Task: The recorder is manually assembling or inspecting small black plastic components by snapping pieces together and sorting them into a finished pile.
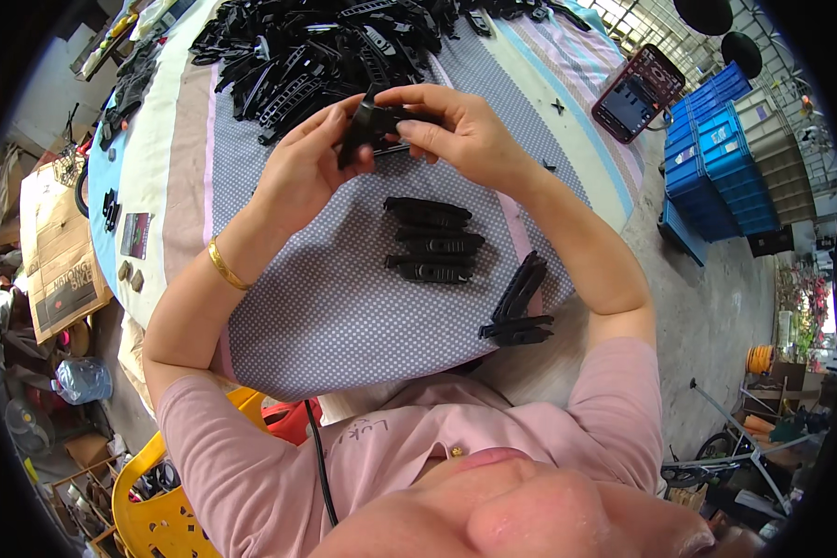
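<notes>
Above the cloth-covered table [288, 325], I hold a dark black plastic part [363, 126] between both hands. My left hand [305, 166] grips it with thumb and fingers closed round its near end. From the other side my right hand [465, 138] pinches it, the thumb pressed against the black plastic. Whether this is one piece or two joined together I cannot tell. Below my hands, several long black plastic parts [434, 245] lie in a stacked row. More such parts [519, 302] rest at an angle near the table's right front edge.
A large heap of black plastic parts [298, 65] covers the far side of the table. At the right rear stands a phone [638, 93] with its screen lit. Blue crates [707, 158] are stacked beyond it. A yellow plastic chair [163, 493] is at lower left.
</notes>
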A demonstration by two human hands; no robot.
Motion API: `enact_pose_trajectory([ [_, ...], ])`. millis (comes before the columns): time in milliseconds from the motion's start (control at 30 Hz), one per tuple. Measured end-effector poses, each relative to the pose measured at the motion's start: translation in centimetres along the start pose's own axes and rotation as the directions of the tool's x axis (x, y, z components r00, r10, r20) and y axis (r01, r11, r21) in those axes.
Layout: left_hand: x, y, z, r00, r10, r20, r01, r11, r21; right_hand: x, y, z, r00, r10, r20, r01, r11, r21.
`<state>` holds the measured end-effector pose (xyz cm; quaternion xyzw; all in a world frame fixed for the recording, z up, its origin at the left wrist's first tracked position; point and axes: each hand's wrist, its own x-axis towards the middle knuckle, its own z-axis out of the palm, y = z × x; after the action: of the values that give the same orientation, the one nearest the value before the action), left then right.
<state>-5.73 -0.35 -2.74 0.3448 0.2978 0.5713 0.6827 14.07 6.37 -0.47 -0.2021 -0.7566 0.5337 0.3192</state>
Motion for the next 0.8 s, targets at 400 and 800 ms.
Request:
enact_pose_trajectory([
  [400,0.4,0.1,0.3,0.999,-0.028,0.026,0.027,0.999,0.017,0.6,1.0,-1.5,0.984,0.161,-0.077,-0.138,0.961,0.24],
  [800,0.2,-0.5,0.8,0.999,0.019,0.036,-0.021,0.998,0.059,-0.1,0.5,-0.5,0.997,0.059,-0.046,-0.054,0.992,0.11],
])
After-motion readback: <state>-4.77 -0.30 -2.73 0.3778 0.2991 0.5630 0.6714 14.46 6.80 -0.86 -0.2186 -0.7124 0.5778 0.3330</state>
